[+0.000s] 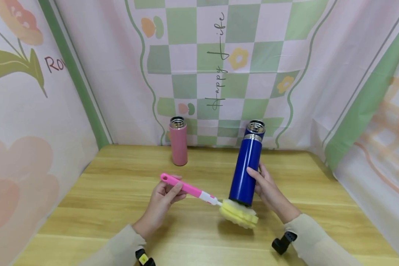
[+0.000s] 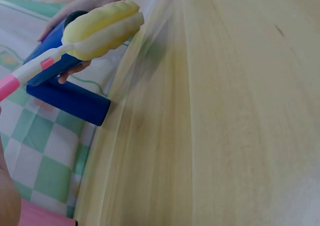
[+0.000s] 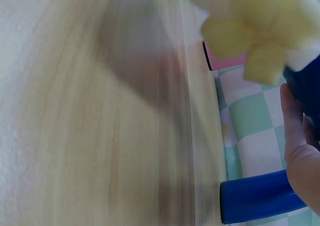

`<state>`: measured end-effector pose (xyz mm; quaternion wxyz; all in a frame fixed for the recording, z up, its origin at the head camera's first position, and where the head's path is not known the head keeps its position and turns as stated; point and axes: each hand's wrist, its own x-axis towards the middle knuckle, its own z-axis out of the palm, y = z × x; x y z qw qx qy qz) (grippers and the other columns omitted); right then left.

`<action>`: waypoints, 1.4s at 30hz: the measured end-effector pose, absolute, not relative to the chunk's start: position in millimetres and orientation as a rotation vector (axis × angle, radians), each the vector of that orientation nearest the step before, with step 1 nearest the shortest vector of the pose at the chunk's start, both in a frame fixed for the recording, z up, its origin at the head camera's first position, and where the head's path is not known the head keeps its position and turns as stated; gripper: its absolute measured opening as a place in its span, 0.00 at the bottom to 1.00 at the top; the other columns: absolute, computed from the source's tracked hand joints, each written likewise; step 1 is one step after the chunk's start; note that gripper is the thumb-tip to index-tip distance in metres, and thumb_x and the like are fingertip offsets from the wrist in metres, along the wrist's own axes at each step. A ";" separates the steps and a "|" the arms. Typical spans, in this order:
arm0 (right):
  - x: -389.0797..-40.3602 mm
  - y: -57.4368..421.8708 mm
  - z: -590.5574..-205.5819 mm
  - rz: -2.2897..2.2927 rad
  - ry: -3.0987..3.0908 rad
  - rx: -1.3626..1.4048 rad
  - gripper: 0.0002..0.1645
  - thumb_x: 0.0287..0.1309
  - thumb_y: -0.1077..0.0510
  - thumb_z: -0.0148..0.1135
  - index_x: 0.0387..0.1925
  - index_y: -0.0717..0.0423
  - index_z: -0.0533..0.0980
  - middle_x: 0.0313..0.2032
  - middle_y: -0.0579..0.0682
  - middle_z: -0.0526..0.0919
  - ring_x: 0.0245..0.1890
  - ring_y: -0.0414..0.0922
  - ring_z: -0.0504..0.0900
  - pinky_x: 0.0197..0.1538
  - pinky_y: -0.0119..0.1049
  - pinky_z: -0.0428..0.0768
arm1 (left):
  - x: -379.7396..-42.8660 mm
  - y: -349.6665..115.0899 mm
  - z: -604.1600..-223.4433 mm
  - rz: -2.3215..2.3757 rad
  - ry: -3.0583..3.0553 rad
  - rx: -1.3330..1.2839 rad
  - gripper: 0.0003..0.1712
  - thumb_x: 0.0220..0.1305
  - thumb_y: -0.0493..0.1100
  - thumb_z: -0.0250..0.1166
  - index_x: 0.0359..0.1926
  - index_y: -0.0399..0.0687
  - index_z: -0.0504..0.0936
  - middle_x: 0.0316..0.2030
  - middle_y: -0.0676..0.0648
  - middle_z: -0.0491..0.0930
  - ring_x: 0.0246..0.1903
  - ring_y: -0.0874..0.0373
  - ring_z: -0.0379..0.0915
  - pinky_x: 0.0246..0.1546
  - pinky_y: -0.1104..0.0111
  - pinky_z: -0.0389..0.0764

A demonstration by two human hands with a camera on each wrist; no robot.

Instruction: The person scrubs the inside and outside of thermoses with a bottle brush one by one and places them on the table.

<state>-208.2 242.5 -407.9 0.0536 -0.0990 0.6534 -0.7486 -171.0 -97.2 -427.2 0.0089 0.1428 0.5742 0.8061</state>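
1. Two bare hands are at work: the left hand (image 1: 163, 202) pinches a bottle brush (image 1: 191, 190) by its smooth pink handle, thumb on top and fingers bent beneath.
2. The right hand (image 1: 269, 190) is curled round a blue bottle (image 1: 245, 171), thumb across its glossy side; this slim cylinder tilts, with its steel-ringed top toward the far side and its dark base toward the near side.
3. Between the hands, the brush's white neck leads to a yellow and white sponge head (image 1: 239, 215), soft and lobed (almost petal-shaped from the right wrist), just by the bottle's base; whether they touch, I cannot tell.
4. Behind the held bottle, at the far right, a second blue bottle (image 2: 70, 103) stands upright on the table, partly hidden from the head view.
5. Far and left of it stands a pink bottle (image 1: 178, 147), a shorter cylinder with a shiny, ridged steel mouth.
6. Under everything lies a pale wood-grain table (image 1: 103, 184) with rounded far corners.
7. Beyond it hangs a lightly creased cloth (image 1: 239, 26) in green and white checks, with flowers and "Happy Life" lettering; flower-printed fabric (image 1: 16, 155) covers the left side.
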 end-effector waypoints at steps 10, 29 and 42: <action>-207.7 242.6 -405.4 -2.223 2.024 -0.280 0.48 0.75 0.48 0.50 0.79 0.50 0.33 0.67 0.66 0.60 0.53 0.44 0.80 0.56 0.38 0.83 | -173.0 -100.4 -425.2 2.505 1.857 0.409 0.15 0.73 0.37 0.61 0.57 0.38 0.75 0.46 0.39 0.81 0.42 0.53 0.83 0.51 0.61 0.86; -210.7 251.1 -408.3 -2.233 2.045 -0.308 0.47 0.76 0.49 0.48 0.79 0.45 0.30 0.70 0.67 0.57 0.55 0.42 0.79 0.57 0.37 0.82 | -168.3 -103.1 -419.7 2.588 1.774 0.296 0.15 0.72 0.41 0.63 0.57 0.42 0.75 0.45 0.40 0.80 0.43 0.53 0.82 0.52 0.62 0.85; -208.8 250.9 -408.7 -2.236 2.029 -0.324 0.47 0.76 0.48 0.48 0.79 0.45 0.31 0.70 0.67 0.57 0.56 0.43 0.79 0.57 0.37 0.82 | -164.7 -87.8 -416.9 2.631 1.686 0.311 0.13 0.73 0.39 0.61 0.55 0.44 0.76 0.44 0.41 0.81 0.41 0.54 0.82 0.51 0.63 0.86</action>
